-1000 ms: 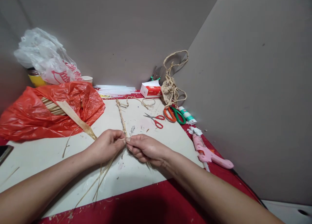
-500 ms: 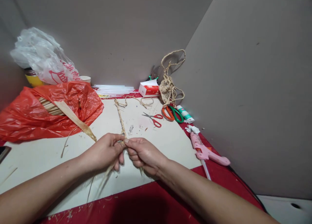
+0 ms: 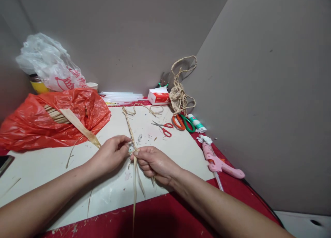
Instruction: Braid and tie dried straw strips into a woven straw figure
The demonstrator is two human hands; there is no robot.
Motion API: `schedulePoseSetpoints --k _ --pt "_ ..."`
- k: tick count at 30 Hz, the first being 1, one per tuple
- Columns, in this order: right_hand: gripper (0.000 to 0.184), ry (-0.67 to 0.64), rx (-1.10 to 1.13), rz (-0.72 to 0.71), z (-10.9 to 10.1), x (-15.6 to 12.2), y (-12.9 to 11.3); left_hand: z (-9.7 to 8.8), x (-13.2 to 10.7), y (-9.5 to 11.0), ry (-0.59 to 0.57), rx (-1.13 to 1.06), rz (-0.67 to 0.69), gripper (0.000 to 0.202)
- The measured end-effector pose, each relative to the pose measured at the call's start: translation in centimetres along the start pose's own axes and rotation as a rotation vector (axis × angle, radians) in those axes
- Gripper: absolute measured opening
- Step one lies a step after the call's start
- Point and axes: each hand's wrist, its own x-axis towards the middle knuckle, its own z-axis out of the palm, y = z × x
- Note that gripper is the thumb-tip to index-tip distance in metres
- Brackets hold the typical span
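A thin braid (image 3: 129, 125) of straw-coloured plant fibre runs from the far part of the white board towards me. My right hand (image 3: 153, 164) pinches its near end between thumb and curled index finger. Loose fibre strands (image 3: 134, 182) hang from that pinch towards the board's near edge. Just left of the braid is my left hand (image 3: 112, 153), its thumb and forefinger slightly apart with nothing visible between them. Beyond my right hand lie red-handled scissors (image 3: 165, 128), blades spread.
On the left, a red plastic bag (image 3: 85, 100) holds flat dried strips. A coiled braided rope (image 3: 178, 93) sits at the back right, near a red-and-white box (image 3: 158, 96). A pink glue gun (image 3: 219, 165) lies right of the white board (image 3: 108, 193); clear sticks (image 3: 121, 97) lie behind.
My left hand has let go of the strands and drawn slightly left. The strands it held now hang straight down below my right hand, which keeps its pinch.
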Motion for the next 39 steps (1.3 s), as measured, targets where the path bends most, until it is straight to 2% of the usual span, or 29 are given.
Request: schedulePoseSetpoints --k 2,6,9,11,14,17,23,33,36,39 --pt "0.021 -0.027 -0.012 -0.001 -0.1 0.1 -0.2 0.5 0.2 -0.5 -0.078 -0.186 -0.058 0.026" --pt "0.022 -0.085 -0.016 -0.006 -0.3 0.3 -0.4 1.3 0.1 -0.6 -0.202 -0.506 -0.256 0.019" --pt "0.024 -0.135 -0.028 0.001 -0.5 0.3 -0.6 1.5 0.0 -0.4 -0.289 -0.533 -0.325 0.018" --pt "0.025 -0.16 -0.051 0.007 -0.6 0.4 -0.8 1.5 0.0 -0.5 -0.273 -0.447 -0.253 0.026" --pt "0.026 -0.178 -0.112 0.017 -0.9 0.4 -1.1 1.2 0.1 -1.0 -0.245 -0.338 -0.117 0.027" --pt "0.026 -0.179 -0.181 0.01 -1.2 0.6 -1.4 0.8 0.2 -1.2 -0.276 -0.272 -0.085 0.028" --pt "0.027 -0.197 -0.347 -0.062 -1.6 0.9 -1.7 0.7 0.1 -1.2 -0.222 -0.214 -0.114 0.026" --pt "0.025 -0.047 -0.807 -0.246 -1.9 -0.1 -2.1 1.5 0.0 -0.6 -0.088 -0.479 -0.266 0.02" --pt "0.023 -0.018 -0.87 -0.249 -2.3 -0.7 -2.5 1.4 0.0 -0.5 -0.082 -0.51 -0.299 0.023" --pt "0.028 -0.107 -0.826 -0.176 -3.4 -1.4 -3.0 1.4 -0.1 -0.3 -0.095 -0.53 -0.327 0.024"
